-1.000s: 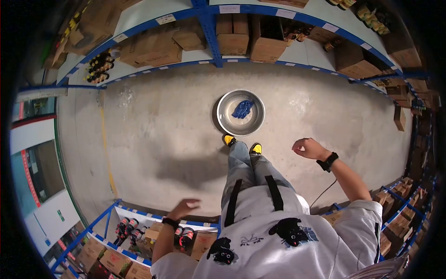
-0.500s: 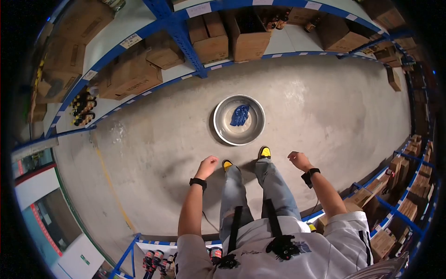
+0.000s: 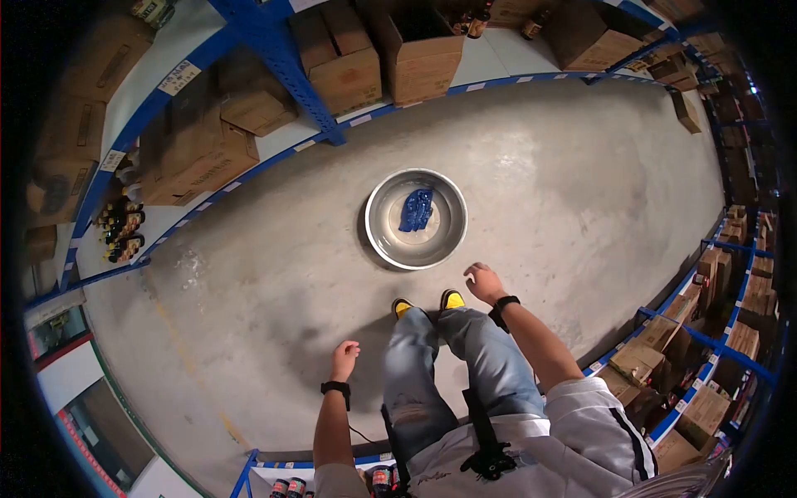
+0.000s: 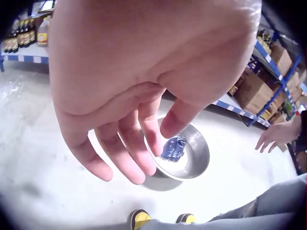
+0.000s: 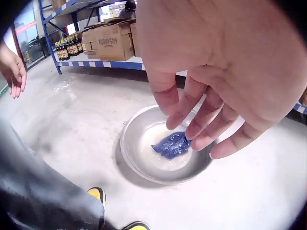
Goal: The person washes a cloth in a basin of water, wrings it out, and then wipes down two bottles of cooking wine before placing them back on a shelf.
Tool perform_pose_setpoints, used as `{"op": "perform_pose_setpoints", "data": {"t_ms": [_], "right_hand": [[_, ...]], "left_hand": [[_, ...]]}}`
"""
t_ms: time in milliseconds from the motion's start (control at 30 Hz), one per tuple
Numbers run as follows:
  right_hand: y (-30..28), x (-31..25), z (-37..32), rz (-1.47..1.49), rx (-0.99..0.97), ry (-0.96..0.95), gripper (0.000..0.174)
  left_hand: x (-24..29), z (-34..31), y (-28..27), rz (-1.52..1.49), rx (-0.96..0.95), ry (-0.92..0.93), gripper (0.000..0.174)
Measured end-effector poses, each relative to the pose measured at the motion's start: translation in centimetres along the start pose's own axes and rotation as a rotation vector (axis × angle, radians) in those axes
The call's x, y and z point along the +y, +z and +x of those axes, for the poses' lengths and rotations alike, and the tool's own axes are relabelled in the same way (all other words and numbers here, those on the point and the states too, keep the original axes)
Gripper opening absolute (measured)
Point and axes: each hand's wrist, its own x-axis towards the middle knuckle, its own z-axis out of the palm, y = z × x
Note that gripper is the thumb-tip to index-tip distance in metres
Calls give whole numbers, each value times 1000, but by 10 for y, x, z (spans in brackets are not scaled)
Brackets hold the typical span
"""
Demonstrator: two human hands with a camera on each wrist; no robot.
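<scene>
A round metal basin (image 3: 378,241) stands on the floor in front of the person's feet. Inside it lies a crumpled, shiny blue thing (image 3: 416,210), which looks wet in the right wrist view. The left hand (image 3: 345,360) hangs beside the left leg, empty, its fingers loosely bent in the left wrist view. Nearer to the basin is the right hand (image 3: 484,283), just off its front right rim in the head view. Its fingers (image 5: 204,136) are relaxed and hold nothing; they overlap the basin in the right wrist view.
Blue shelving with cardboard boxes (image 3: 336,70) and dark bottles (image 3: 121,228) runs along the far side. More racks with boxes (image 3: 639,357) line the right. Behind the person, a low shelf holds red-labelled bottles (image 3: 288,487). Yellow shoes (image 3: 452,300) stand close to the basin.
The person has stepped up to the basin while the view turned. The left hand swung forward, then back beside the leg; the right hand moved in toward the basin. The blue thing stays in the basin.
</scene>
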Motion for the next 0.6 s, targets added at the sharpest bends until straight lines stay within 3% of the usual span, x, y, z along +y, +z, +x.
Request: {"op": "perform_pose_setpoints", "data": {"t_ms": [100, 200, 367, 467, 567, 600], "right_hand": [[3, -1, 28, -149, 57, -39, 20], [1, 7, 60, -321, 93, -71, 19], [20, 35, 106, -510, 227, -107, 18], [39, 46, 134, -667, 211, -158, 19], [65, 51, 169, -589, 363, -58, 18], [73, 49, 180, -477, 382, -19, 18]], "left_hand": [[-1, 29, 1, -43, 39, -34, 15], [-3, 78, -9, 2, 166, 206, 15], [29, 162, -6, 87, 312, 401, 12], [57, 192, 5, 305, 287, 417, 12], [58, 229, 16, 281, 130, 451, 14], [68, 233, 16, 64, 49, 446, 15]]}}
